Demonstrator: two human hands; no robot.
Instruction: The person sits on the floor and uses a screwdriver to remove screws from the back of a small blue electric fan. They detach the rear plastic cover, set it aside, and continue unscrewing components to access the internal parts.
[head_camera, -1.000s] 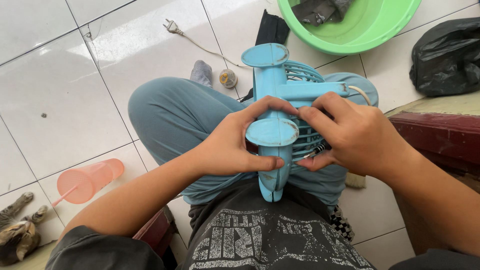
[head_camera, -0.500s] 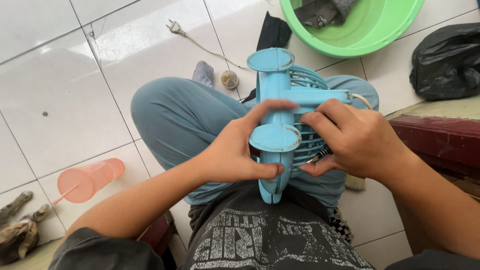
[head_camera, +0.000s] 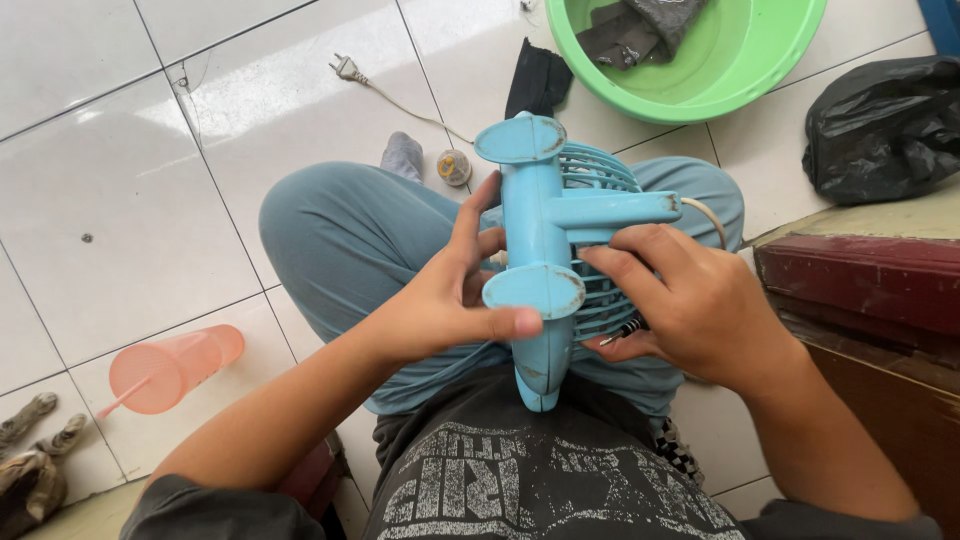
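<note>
setting: seated person seen from above, legs crossed in blue-grey trousers (head_camera: 340, 240), on a white tiled floor (head_camera: 120, 180).
fan: light blue plastic fan (head_camera: 545, 230) lies across the lap, back side up, long body pointing away from the person; ribbed grille shows on its right side.
left hand: left hand (head_camera: 445, 300) wraps the fan's left side, thumb pressed across the round disc on the body, fingers curled behind it; grip closed on the fan.
right hand: right hand (head_camera: 690, 300) lies on the grille, fingers bent over the ribs beside the side arm; a small dark screwdriver (head_camera: 622, 332) is pinched under the fingers, tip against the grille. grip closed on the screwdriver.
cord: pale power cord (head_camera: 400, 100) runs over the floor from the knee to a plug (head_camera: 345, 68) lying well ahead.
basin: green plastic basin (head_camera: 770, 70) at top right, dark cloths (head_camera: 640, 25) inside.
bag: black plastic bag (head_camera: 880, 125) just right of the basin.
cup: pink translucent cup (head_camera: 170, 368) on its side on the floor, left of the left forearm.
small items: grey rag (head_camera: 403, 155) and a small round cap (head_camera: 453, 166) on the floor near the left knee; black cloth (head_camera: 540, 80) beyond them.
right edge: dark red wooden ledge (head_camera: 860, 280) beside the right arm.
</note>
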